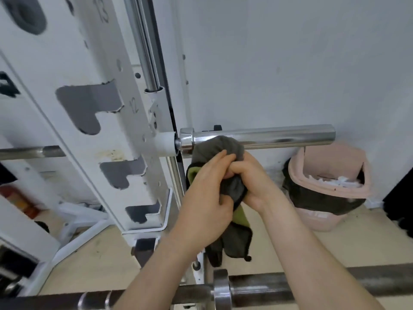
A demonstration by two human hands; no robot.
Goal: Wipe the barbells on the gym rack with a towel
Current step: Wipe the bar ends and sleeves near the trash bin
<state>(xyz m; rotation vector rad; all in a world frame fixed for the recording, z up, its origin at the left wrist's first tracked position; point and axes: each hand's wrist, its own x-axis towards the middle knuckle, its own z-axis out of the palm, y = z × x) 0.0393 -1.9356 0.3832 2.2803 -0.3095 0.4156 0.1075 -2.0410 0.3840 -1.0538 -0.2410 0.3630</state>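
A chrome barbell sleeve (279,136) sticks out to the right of the white gym rack (96,135) at mid height. A dark grey towel (214,151) with a green side lies bunched against the sleeve's underside near its collar and hangs down below my hands. My left hand (205,198) grips the towel from the left, fingers curled over the cloth. My right hand (252,177) grips the same bunch from the right, just below the sleeve. A second, darker barbell (290,285) runs across the bottom of the view, under my forearms.
A pink waste bin (330,186) with a black liner stands on the floor against the wall, below the sleeve's free end. A vertical chrome guide rod (145,45) runs beside the rack's upright. The rack's white base legs (73,233) spread over the beige floor at the left.
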